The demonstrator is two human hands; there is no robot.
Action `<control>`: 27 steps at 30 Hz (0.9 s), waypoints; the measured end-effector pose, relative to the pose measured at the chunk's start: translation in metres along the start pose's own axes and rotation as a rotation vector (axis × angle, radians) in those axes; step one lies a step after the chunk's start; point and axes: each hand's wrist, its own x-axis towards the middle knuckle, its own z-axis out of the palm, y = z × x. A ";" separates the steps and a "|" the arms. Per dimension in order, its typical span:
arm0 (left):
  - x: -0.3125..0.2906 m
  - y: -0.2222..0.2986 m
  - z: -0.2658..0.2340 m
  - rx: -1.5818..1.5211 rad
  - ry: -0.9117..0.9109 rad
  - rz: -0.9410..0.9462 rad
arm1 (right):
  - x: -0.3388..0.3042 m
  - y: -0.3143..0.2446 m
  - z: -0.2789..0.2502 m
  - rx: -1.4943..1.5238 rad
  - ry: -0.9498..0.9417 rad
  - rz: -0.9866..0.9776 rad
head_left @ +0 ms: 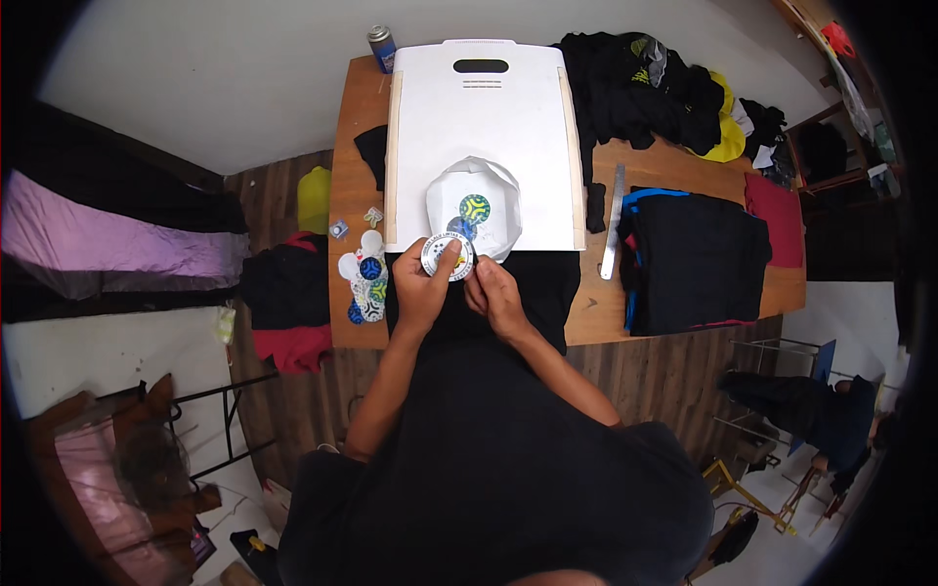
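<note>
Both hands, left hand (422, 285) and right hand (496, 293), pinched round printed transfer (448, 257) at frame centre, apparently peeling its backing; next, careful placement on black garment (547, 283).

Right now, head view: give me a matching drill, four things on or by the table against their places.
Things:
1. round sticker
2. metal ruler
3. spray can
4. folded black shirts

Places:
A. far left corner of the table
B. right side of the table, stacked
C. held in both hands, left hand, right hand
D. just right of the white board

Pairs: 1-C, 2-D, 3-A, 4-B
</note>
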 end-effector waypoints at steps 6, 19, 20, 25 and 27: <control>0.000 0.001 0.000 -0.007 -0.005 -0.003 | 0.000 0.001 0.001 0.001 0.012 -0.010; -0.001 0.003 0.002 -0.032 -0.001 -0.022 | 0.000 0.002 -0.003 0.034 0.021 -0.060; -0.001 0.003 0.001 -0.015 -0.039 -0.102 | 0.000 0.002 -0.004 0.005 0.055 0.023; 0.000 0.003 0.001 -0.020 -0.013 -0.025 | 0.000 0.001 -0.003 0.033 -0.004 -0.053; 0.000 0.003 0.001 -0.017 -0.014 -0.032 | 0.000 0.001 -0.003 0.001 0.028 0.022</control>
